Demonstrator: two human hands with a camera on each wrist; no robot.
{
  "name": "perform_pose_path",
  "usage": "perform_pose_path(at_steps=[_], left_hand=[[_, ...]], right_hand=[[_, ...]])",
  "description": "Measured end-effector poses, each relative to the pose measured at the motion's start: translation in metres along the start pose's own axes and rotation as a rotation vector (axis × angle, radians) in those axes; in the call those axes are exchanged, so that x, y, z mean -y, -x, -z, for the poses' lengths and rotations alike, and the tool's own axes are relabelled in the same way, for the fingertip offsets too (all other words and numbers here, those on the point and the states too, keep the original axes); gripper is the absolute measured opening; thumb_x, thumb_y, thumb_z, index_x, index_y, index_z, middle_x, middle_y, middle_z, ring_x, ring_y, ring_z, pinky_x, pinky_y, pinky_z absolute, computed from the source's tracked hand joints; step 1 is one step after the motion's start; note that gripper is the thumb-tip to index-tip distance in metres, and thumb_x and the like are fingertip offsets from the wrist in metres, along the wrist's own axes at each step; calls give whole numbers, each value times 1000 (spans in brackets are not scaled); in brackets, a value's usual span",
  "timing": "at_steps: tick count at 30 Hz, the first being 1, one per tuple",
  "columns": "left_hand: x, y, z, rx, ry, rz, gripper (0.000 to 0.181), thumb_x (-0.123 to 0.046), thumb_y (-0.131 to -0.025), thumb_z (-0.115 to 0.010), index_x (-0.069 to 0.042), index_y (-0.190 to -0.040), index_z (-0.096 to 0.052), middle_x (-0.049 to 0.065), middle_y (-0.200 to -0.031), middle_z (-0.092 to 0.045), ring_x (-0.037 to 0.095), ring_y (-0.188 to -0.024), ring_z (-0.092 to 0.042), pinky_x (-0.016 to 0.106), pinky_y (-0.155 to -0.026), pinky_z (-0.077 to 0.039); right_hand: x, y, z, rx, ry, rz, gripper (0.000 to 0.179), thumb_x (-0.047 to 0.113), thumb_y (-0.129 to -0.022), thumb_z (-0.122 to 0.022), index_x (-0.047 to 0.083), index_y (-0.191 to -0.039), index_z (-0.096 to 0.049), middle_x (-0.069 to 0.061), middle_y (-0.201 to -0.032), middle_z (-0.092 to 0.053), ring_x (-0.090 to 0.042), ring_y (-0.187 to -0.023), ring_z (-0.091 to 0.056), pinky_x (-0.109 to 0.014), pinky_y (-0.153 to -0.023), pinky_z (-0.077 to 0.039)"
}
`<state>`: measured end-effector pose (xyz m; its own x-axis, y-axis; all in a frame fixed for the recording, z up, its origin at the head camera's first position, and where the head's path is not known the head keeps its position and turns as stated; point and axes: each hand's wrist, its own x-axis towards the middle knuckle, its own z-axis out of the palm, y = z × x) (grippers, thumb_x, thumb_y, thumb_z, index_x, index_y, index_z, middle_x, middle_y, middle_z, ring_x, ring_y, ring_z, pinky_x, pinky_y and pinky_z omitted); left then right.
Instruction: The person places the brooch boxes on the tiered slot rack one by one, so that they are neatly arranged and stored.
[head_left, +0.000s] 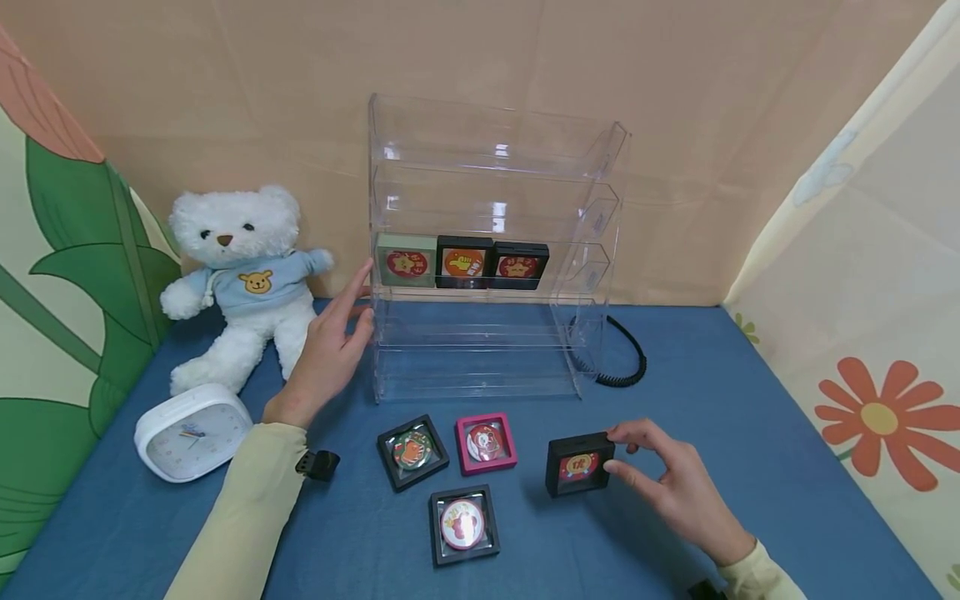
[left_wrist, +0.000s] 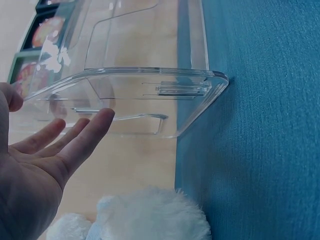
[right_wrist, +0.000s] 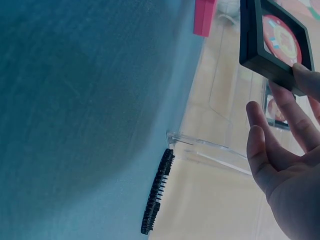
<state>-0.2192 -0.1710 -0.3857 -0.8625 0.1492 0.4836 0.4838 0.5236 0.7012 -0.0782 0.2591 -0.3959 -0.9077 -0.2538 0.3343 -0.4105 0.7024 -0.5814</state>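
Observation:
A clear acrylic display rack (head_left: 480, 333) with several tiers stands at the back of the table. My left hand (head_left: 330, 350) is at its left side, fingers extended and touching or nearly touching the edge. In the right hand (head_left: 678, 492), thumb and fingers pinch a black square display case (head_left: 577, 464) with a round red badge, held upright above the cloth. On the rack's middle tier stand a pale green case (head_left: 406, 260) and two black cases (head_left: 464, 262). Lying in front are a pink case (head_left: 486, 443) and two black cases (head_left: 412, 452).
A white teddy bear (head_left: 243, 283) in a blue top sits left of the rack, with a white clock (head_left: 195, 433) in front of it. Behind the rack's right end lies a black coiled cord (head_left: 633, 358). Blue cloth (head_left: 360, 542) covers the table; fabric walls surround it.

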Motion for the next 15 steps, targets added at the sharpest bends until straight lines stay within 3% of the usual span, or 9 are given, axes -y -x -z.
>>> perform_pose_path(at_steps=[15], left_hand=[[0, 0, 0, 0, -2, -2, 65, -16, -107, -47, -39, -162, -19, 20, -144, -50, 38, -118, -57, 55, -82, -52]], right_hand=[[2, -14, 7, -43, -9, 4, 36, 6, -87, -80, 22, -114, -64, 8, -115, -68, -9, -94, -63, -25, -80, -49]])
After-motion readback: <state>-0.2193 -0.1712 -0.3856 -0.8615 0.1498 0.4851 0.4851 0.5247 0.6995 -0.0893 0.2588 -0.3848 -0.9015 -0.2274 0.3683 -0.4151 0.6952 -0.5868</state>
